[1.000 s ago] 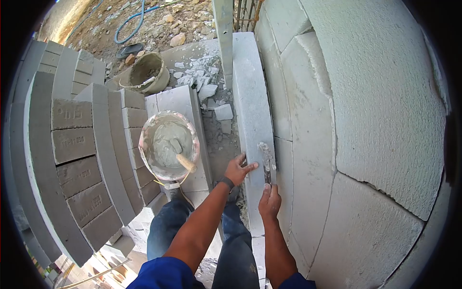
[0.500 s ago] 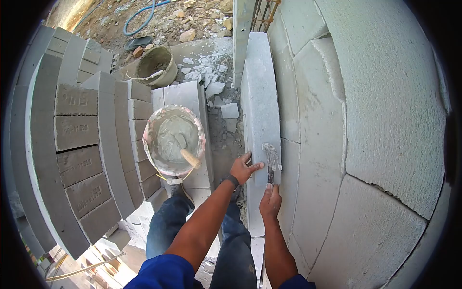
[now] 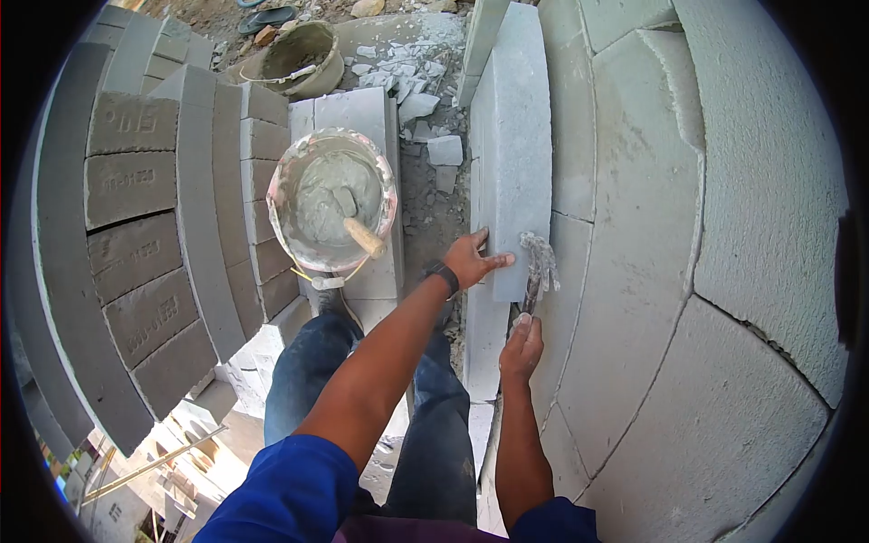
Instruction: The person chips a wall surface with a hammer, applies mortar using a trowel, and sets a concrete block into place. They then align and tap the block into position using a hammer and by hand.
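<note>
A long pale grey concrete block [image 3: 522, 118] lies lengthwise on a course of lighter blocks beside the wall. My left hand [image 3: 474, 260] grips its near left edge, thumb over the top and fingers against the side. In my right hand [image 3: 521, 348] is a dark-handled tool [image 3: 534, 271] with a whitish, stringy, splayed head, like a mortar-caked brush; I cannot make out its exact kind. The tool's head is at the block's near right edge, close to the wall. To the left stands a bucket [image 3: 274, 193] of wet grey mortar, with a wooden-handled trowel [image 3: 364, 237] in it.
A wall of large blocks [image 3: 634, 244] rises close on my right. Stacked blocks [image 3: 136, 185] fill the left side. Farther off are a second bucket [image 3: 326, 80], broken pieces [image 3: 418, 107] and an upright post [image 3: 484, 41]. My legs [image 3: 430, 434] stand between stacks and wall.
The view has shifted, so buckets and block sit differently in frame. The tool's head has moved from the block's top to its right edge. My left hand stays on the block's left edge.
</note>
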`<state>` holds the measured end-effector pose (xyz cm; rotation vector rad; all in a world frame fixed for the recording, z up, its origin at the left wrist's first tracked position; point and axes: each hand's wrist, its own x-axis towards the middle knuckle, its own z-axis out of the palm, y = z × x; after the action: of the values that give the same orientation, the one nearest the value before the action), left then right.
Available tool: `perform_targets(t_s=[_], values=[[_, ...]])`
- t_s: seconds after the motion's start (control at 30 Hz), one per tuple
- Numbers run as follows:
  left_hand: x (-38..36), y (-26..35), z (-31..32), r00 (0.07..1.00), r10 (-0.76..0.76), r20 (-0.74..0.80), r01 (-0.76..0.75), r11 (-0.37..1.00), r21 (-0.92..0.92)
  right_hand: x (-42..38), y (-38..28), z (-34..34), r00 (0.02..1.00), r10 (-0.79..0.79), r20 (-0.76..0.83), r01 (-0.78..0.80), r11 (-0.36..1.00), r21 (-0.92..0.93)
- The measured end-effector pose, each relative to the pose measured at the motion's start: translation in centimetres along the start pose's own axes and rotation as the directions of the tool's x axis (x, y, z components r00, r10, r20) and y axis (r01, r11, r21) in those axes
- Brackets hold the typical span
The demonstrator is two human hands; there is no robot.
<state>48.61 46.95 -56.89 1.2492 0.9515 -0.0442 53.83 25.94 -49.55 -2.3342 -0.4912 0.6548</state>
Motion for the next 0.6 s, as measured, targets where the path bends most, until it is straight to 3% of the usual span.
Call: perform_targets(t_s=[0.3, 0.5, 0.6], values=[[-0.3, 0.5, -0.6, 1.0, 0.01, 0.002, -0.01, 0.998, 0.062, -2.1, 0.6, -0.9, 0.998, 0.051, -0.021, -0.051, 0.999, -0.006], [-0.5, -0.6, -0.2, 0.996, -0.085, -0.007, 0.085, 0.993, -0.081, -12.1, 2.9, -3.8, 0.978, 0.207, -0.024, -0.206, 0.978, 0.027], [-0.4, -1.7, 0.6, 0.999, -0.028, -0.047, 0.02, 0.985, -0.171, -14.7, 5.9, -3.8, 0.95, 0.31, 0.03, -0.31, 0.951, -0.015]])
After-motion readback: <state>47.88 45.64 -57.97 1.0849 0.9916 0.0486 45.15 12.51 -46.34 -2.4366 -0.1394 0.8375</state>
